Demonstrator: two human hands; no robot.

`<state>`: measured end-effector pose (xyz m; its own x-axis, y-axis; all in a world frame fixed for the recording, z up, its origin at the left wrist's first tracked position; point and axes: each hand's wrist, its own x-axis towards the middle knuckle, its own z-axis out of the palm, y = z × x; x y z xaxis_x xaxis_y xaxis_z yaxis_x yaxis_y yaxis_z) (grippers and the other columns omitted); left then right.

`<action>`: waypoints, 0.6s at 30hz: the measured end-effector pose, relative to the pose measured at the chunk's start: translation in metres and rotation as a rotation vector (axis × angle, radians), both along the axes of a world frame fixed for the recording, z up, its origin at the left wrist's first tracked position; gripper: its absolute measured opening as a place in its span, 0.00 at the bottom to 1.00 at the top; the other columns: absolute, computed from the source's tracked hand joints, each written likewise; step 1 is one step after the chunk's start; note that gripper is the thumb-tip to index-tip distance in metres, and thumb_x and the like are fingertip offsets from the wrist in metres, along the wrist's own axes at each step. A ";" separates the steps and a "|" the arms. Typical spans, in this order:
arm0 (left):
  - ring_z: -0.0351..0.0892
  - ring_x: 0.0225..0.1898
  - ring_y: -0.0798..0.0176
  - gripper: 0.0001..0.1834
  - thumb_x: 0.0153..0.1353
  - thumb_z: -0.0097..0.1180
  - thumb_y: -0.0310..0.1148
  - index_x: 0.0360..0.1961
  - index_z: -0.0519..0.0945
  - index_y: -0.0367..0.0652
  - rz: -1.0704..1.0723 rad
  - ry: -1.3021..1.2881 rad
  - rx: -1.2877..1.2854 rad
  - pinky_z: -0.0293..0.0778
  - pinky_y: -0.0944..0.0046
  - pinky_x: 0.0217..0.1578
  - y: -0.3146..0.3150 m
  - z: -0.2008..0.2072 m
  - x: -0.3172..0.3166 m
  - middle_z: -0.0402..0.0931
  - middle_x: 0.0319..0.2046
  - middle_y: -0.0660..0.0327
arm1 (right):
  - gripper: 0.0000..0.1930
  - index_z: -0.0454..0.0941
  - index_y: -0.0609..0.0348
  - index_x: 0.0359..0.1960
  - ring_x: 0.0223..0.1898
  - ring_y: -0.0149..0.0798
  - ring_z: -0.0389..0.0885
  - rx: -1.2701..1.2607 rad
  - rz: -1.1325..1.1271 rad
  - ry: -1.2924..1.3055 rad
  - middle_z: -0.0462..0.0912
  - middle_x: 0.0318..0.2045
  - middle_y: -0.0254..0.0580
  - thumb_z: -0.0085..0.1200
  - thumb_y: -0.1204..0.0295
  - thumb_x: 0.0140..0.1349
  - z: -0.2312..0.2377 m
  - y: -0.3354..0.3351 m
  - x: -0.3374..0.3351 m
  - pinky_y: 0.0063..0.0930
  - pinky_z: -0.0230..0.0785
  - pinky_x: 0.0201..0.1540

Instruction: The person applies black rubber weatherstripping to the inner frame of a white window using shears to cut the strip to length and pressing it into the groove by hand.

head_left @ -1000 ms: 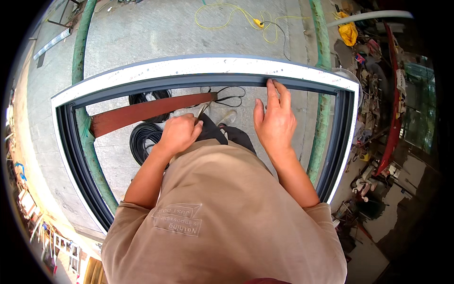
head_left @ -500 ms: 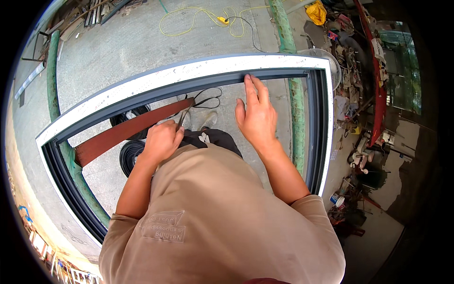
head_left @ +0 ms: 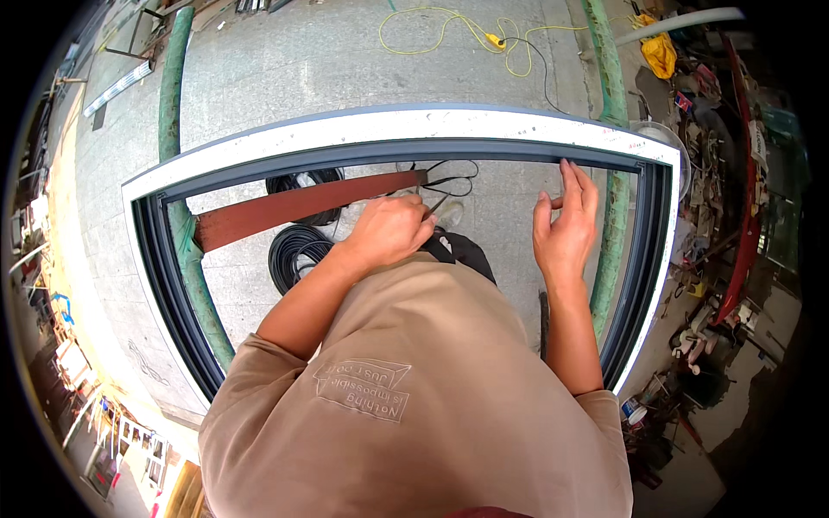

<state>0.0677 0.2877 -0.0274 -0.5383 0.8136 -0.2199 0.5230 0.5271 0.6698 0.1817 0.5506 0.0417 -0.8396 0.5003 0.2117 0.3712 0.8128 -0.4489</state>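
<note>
A large rectangular window frame (head_left: 414, 131), dark grey with a white film on its face, lies around and in front of me. My right hand (head_left: 566, 226) has its fingers stretched out and the thumb apart, the fingertips touching the inner edge of the far rail near the right corner. Inside the frame opening, over my lap, my left hand (head_left: 386, 231) is closed on a thin black strip (head_left: 438, 205). That strip runs up from the fingers toward loose loops beyond the end of a reddish-brown board (head_left: 302, 205). The part inside my fist is hidden.
Green poles (head_left: 609, 69) pass beneath the frame on both sides. A black coil (head_left: 298, 255) lies on the floor below the board. Farther off is a yellow cable (head_left: 440, 39) with a yellow connector. Cluttered tools and parts (head_left: 699, 233) line the right side.
My right hand has slid right along the far rail, toward the corner. The left hand, with the black strip, has moved slightly toward that rail. The whole view has shifted.
</note>
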 end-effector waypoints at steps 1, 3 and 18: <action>0.86 0.40 0.37 0.20 0.77 0.55 0.41 0.36 0.88 0.35 -0.008 -0.003 0.028 0.81 0.41 0.44 0.002 -0.001 0.001 0.84 0.37 0.48 | 0.25 0.82 0.56 0.67 0.41 0.46 0.92 -0.014 0.021 0.007 0.81 0.66 0.49 0.64 0.77 0.68 -0.001 -0.006 0.007 0.41 0.84 0.43; 0.86 0.39 0.37 0.20 0.77 0.55 0.41 0.37 0.88 0.36 0.004 0.003 0.054 0.82 0.42 0.43 0.007 0.004 0.001 0.84 0.37 0.48 | 0.18 0.85 0.57 0.59 0.38 0.46 0.92 -0.172 0.086 -0.115 0.86 0.57 0.48 0.64 0.76 0.68 -0.007 -0.019 0.022 0.40 0.83 0.41; 0.84 0.37 0.36 0.21 0.78 0.55 0.42 0.39 0.88 0.34 0.175 -0.218 0.455 0.81 0.41 0.41 0.066 0.032 0.019 0.81 0.37 0.48 | 0.19 0.80 0.65 0.64 0.48 0.43 0.87 -0.520 0.155 -0.088 0.84 0.56 0.47 0.64 0.75 0.73 -0.043 -0.040 0.032 0.31 0.78 0.36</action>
<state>0.0868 0.3535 0.0045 -0.6555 0.7551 0.0125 0.2764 0.2245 0.9344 0.2139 0.5107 -0.0017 -0.9149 0.3897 -0.1051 0.3194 0.5399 -0.7788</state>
